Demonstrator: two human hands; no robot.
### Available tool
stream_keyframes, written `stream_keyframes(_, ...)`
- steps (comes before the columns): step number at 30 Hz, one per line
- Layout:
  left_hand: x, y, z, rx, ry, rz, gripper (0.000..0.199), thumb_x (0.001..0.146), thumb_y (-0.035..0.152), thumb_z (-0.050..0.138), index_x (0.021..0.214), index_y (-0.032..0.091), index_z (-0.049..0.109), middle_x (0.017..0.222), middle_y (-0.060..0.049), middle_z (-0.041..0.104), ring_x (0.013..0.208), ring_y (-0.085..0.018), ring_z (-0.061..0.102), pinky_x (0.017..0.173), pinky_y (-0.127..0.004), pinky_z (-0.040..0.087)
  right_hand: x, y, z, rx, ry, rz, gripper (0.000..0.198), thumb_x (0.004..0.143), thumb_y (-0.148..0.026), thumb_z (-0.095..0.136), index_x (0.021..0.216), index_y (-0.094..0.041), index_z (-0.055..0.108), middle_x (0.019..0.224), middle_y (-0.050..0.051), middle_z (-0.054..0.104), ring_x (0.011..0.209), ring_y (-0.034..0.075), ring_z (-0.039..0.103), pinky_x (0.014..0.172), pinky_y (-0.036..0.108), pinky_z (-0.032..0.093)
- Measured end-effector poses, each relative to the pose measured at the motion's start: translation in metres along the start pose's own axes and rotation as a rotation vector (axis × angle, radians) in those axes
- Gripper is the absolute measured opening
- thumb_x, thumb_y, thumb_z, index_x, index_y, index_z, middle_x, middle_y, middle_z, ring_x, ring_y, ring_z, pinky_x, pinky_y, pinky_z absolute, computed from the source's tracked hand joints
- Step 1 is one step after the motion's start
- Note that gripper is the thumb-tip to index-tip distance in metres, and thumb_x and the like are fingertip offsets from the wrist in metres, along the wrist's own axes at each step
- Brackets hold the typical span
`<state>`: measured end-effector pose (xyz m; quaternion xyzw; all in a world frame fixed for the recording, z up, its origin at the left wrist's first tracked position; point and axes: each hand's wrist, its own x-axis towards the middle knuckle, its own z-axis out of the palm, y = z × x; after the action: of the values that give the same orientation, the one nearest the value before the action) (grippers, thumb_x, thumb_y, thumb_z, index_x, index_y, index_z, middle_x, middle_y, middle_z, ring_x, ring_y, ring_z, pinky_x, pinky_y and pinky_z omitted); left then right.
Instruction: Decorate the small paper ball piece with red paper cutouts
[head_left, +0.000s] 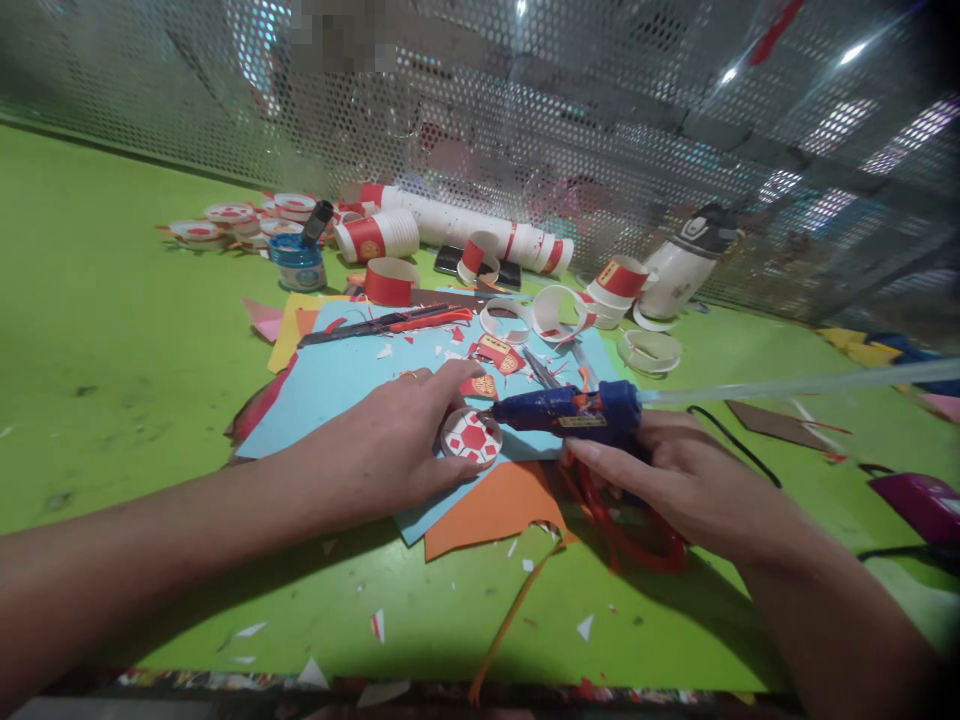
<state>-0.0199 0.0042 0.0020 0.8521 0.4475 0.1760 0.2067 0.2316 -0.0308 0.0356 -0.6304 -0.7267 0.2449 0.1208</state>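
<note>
Between the thumb and fingers of my left hand (397, 435) is a small white paper disc (471, 437) with red shapes on its face. My right hand (667, 465) is wrapped round a blue glue gun (570, 410), and a long clear glue stick (795, 383) runs out of its back to the right. The nozzle tip is at the upper right edge of the disc; whether it touches cannot be made out. Under both lies light blue paper (352, 390). Red-handled scissors (630, 540) lie partly hidden below my right hand, beside orange paper (495, 510).
A box cutter (382, 322), cut cup rings (559, 312) and red scraps lie on the blue paper. Behind are a blue jar (298, 265), stacked paper cups (450, 220), finished-looking discs (229, 215) and a white flask (679, 275). A perforated metal screen (480, 120) borders the green table (97, 320).
</note>
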Motion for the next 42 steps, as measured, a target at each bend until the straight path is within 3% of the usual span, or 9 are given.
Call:
stream_keyframes(5, 0.001, 0.0, 0.0, 0.0, -0.004, -0.004, 0.067, 0.078, 0.039, 0.063, 0.137, 0.021, 0.036, 0.1, -0.007, 0.066, 0.086, -0.024, 0.062, 0.071, -0.034, 0.047, 0.0, -0.004, 0.0, 0.017, 0.007, -0.063, 0.045, 0.088, -0.059, 0.047, 0.075, -0.019, 0.065, 0.064, 0.001, 0.06, 0.057, 0.015, 0.052, 0.052, 0.028, 0.041)
stream_keyframes(9, 0.002, 0.0, -0.001, -0.011, -0.007, -0.004, 0.067, 0.078, 0.04, 0.064, 0.136, 0.021, 0.037, 0.103, -0.008, 0.066, 0.086, -0.024, 0.062, 0.071, -0.034, 0.046, 0.001, -0.002, 0.002, -0.066, 0.07, -0.095, 0.048, 0.088, -0.059, 0.047, 0.062, -0.02, 0.058, 0.063, 0.003, 0.058, 0.058, 0.016, 0.053, 0.051, 0.028, 0.041)
stream_keyframes(20, 0.003, 0.005, -0.004, 0.001, -0.034, -0.02, 0.066, 0.078, 0.04, 0.063, 0.136, 0.019, 0.038, 0.1, -0.008, 0.065, 0.084, -0.024, 0.061, 0.069, -0.033, 0.044, -0.001, 0.0, 0.002, -0.058, 0.043, -0.015, 0.052, 0.085, -0.065, 0.046, 0.063, -0.02, 0.057, 0.063, 0.003, 0.056, 0.057, 0.016, 0.05, 0.052, 0.03, 0.04)
stream_keyframes(26, 0.003, 0.005, -0.005, 0.015, -0.044, -0.034, 0.061, 0.077, 0.04, 0.061, 0.131, 0.018, 0.042, 0.095, -0.007, 0.064, 0.084, -0.025, 0.06, 0.068, -0.034, 0.043, -0.003, -0.001, -0.006, 0.086, 0.022, -0.003, 0.051, 0.087, -0.061, 0.047, 0.063, -0.018, 0.057, 0.063, 0.004, 0.061, 0.059, 0.016, 0.054, 0.055, 0.03, 0.043)
stream_keyframes(31, 0.003, 0.006, -0.006, 0.03, -0.044, -0.045, 0.052, 0.077, 0.041, 0.062, 0.122, 0.019, 0.047, 0.092, -0.006, 0.064, 0.08, -0.024, 0.06, 0.065, -0.033, 0.042, -0.001, 0.005, -0.011, 0.101, 0.104, 0.027, 0.054, 0.078, -0.07, 0.051, 0.061, -0.019, 0.059, 0.062, 0.004, 0.061, 0.058, 0.018, 0.054, 0.053, 0.03, 0.043)
stream_keyframes(35, 0.003, 0.008, -0.008, 0.058, -0.04, -0.041, 0.037, 0.077, 0.041, 0.061, 0.105, 0.018, 0.052, 0.086, -0.006, 0.063, 0.077, -0.024, 0.058, 0.062, -0.032, 0.04, 0.001, 0.01, -0.013, 0.118, 0.124, 0.03, 0.051, 0.078, -0.067, 0.053, 0.067, -0.019, 0.062, 0.065, 0.003, 0.062, 0.059, 0.017, 0.052, 0.053, 0.028, 0.043)
stream_keyframes(42, 0.002, 0.003, -0.006, 0.097, -0.037, 0.11, 0.024, 0.084, 0.036, 0.058, 0.098, 0.017, 0.06, 0.092, -0.007, 0.061, 0.085, -0.024, 0.056, 0.07, -0.033, 0.041, 0.0, 0.01, -0.013, 0.171, 0.124, 0.027, 0.048, 0.077, -0.064, 0.058, 0.065, -0.018, 0.062, 0.065, 0.002, 0.061, 0.061, 0.016, 0.052, 0.058, 0.027, 0.043)
